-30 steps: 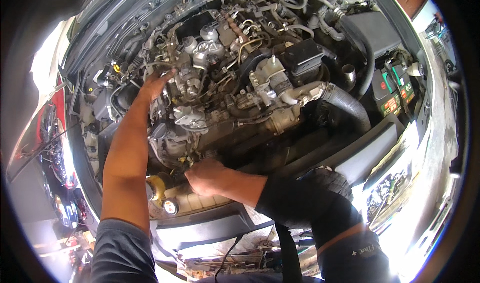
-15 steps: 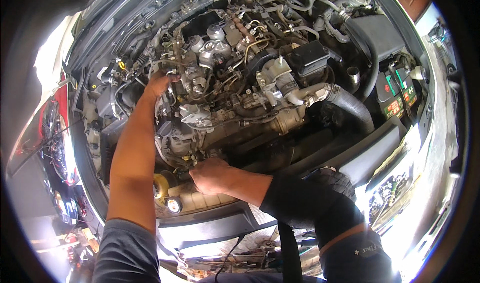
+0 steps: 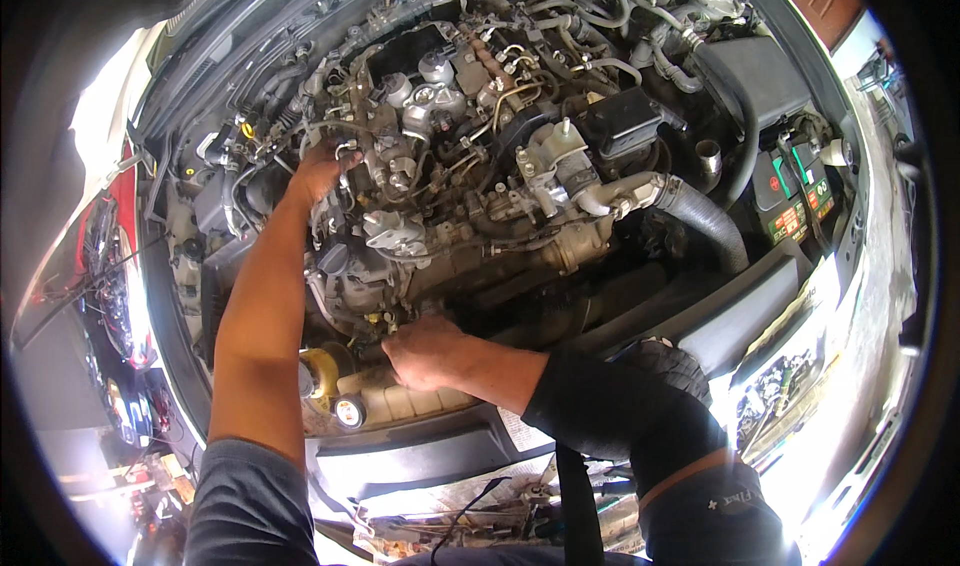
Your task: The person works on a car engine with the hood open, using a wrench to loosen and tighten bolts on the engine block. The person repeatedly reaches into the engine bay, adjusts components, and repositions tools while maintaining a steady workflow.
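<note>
An opened car engine bay lies before me, with the dusty engine (image 3: pixel 470 201) filling its middle. My left hand (image 3: pixel 322 176) reaches in along the engine's left side, its fingers curled at a small metal fitting (image 3: pixel 346 150). Whatever those fingers grip is hidden. Low at the engine's front, my right hand (image 3: pixel 424 353) is closed in a fist, just above a yellowed plastic tank (image 3: pixel 400 402). What it holds, if anything, cannot be made out. Left of that fist sit a round white-faced cap (image 3: pixel 349 412) and a yellow part (image 3: pixel 321 374).
To the right are a battery (image 3: pixel 790 194), a black box (image 3: pixel 757 78) and a thick grey hose (image 3: pixel 702 216). A bare metal pipe end (image 3: pixel 708 156) stands near the battery. The front panel (image 3: pixel 410 458) runs below my forearms; tools lie on paper beyond it.
Both hands stay at the same spots, with only slight shifts of the fingers and left forearm. The whole view has moved a little.
</note>
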A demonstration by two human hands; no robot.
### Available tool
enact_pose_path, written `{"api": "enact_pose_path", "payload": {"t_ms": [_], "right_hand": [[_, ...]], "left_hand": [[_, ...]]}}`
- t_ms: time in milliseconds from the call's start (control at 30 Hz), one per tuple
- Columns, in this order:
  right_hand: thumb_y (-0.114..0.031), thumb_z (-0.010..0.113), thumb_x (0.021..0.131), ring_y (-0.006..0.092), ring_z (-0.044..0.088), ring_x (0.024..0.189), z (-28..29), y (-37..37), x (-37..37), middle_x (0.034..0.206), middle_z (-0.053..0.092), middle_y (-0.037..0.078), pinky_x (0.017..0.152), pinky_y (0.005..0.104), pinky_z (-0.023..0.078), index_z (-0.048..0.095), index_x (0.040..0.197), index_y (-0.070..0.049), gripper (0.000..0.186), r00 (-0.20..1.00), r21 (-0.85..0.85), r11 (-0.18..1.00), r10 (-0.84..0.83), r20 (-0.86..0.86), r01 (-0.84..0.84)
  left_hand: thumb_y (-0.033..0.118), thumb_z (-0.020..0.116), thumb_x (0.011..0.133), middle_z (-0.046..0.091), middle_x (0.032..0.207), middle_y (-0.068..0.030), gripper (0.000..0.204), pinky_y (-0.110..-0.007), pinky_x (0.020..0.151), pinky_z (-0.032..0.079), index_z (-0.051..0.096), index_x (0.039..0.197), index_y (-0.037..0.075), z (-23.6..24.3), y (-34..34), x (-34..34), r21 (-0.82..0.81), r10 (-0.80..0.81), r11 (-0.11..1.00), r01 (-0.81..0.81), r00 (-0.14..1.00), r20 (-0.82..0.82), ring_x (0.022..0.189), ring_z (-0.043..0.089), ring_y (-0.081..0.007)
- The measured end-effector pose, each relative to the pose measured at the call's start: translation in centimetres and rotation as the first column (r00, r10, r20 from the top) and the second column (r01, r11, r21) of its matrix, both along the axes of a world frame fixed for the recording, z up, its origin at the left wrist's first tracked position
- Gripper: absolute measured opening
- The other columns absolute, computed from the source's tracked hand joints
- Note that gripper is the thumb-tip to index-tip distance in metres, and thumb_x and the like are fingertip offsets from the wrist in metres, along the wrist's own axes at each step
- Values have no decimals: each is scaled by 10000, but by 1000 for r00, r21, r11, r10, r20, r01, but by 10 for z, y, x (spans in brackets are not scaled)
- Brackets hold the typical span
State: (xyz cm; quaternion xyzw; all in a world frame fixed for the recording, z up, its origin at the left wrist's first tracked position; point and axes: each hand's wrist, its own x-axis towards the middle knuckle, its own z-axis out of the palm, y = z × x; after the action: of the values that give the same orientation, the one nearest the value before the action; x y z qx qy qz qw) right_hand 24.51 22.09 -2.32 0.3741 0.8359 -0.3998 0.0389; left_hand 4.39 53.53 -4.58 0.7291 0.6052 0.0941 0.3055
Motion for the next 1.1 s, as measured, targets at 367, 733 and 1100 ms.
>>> {"api": "enact_pose_path", "payload": {"t_ms": [367,733,1100], "right_hand": [[-344,661,1026,374,792,1142,-9,-1,0,1210,814,214,985,499,644,799,1164,12,406,998,2,999,51,-30,-51],[-294,672,993,383,802,1107,-6,1,1,1154,823,218,967,494,650,815,1108,19,363,998,-12,998,61,-5,-61],[-252,664,991,375,804,1120,-2,1,2,1183,825,206,965,491,653,823,1124,7,332,999,-21,999,45,-3,-45]], "left_hand": [[168,854,884,620,1430,-189,506,-545,1156,457,685,1351,76,4,-58,17,518,-109,722,459,814,-570,1355,557,-443],[166,789,974,716,1265,-172,304,-517,1128,483,719,1244,46,29,-47,25,409,-282,678,610,730,-622,1224,628,-432],[140,651,993,709,1395,-131,307,-486,1197,488,769,1274,98,28,-43,42,306,-220,630,714,541,-812,1405,585,-375]]}}
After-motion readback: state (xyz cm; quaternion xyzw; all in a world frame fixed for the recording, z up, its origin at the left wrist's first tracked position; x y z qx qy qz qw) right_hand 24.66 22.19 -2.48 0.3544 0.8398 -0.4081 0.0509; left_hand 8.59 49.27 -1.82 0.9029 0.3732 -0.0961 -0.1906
